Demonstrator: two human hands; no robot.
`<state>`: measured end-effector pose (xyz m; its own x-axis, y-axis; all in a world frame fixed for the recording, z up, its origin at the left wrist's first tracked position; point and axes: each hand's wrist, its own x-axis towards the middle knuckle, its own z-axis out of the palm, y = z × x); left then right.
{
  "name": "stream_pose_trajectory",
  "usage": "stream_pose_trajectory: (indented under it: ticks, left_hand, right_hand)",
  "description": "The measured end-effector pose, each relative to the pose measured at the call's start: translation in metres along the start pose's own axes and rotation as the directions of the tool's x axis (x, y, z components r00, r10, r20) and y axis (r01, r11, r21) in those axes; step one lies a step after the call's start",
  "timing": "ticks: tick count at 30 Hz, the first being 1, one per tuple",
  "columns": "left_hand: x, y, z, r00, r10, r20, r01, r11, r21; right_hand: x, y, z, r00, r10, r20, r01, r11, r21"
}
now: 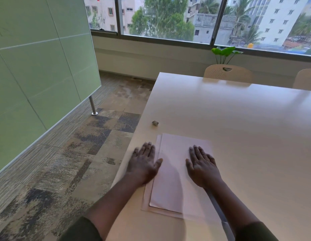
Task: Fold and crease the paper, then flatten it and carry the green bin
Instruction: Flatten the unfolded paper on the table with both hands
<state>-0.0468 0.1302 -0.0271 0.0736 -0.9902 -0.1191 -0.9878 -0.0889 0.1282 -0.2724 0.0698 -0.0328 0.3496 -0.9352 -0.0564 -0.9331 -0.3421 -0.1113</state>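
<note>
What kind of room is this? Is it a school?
More likely an office meeting room: a long pale table with matching chairs pulled up, a green glass partition, and wide windows looking out at tall city buildings.

We cannot identify the small grey crumpled object [155,123] on the white bench [238,127]; our left hand [144,162] blurs, hiding paper [173,171] edge.

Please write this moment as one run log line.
left hand: flat, paper's left edge | right hand: flat on paper | green bin: unseen
</note>
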Motion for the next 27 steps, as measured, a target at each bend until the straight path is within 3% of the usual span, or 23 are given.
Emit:
stream_pose_trajectory:
  ticks: [5, 10, 14, 23, 27]
  left_hand:
    - [0.002, -0.013, -0.005, 0.998, -0.045, -0.052, 0.043, 0.998, -0.043]
    - [-0.004, 0.057, -0.004, 0.987, 0.129, -0.091, -0.140, 0.982, -0.126]
    - [-0.007, 0.076, 0.012, 0.984, 0.171, -0.057, -0.174, 0.982, -0.066]
    - [0.013, -0.010, -0.001, 0.999, -0.044, -0.021, 0.044, 0.999, -0.002]
    - [0.019, -0.011, -0.006, 0.993, -0.099, -0.067, 0.096, 0.994, -0.050]
  right_hand:
    - [-0.001, 0.000, -0.001, 1.000, 0.001, -0.002, -0.001, 1.000, -0.004]
    - [-0.001, 0.000, -0.002, 1.000, -0.001, -0.002, 0.001, 1.000, -0.005]
    - [-0.001, -0.001, -0.002, 1.000, 0.000, -0.014, 0.000, 1.000, -0.014]
    - [-0.001, 0.000, 0.000, 1.000, -0.001, -0.022, 0.001, 1.000, -0.001]
    - [-0.002, 0.000, 0.001, 1.000, 0.002, -0.022, -0.002, 1.000, -0.010]
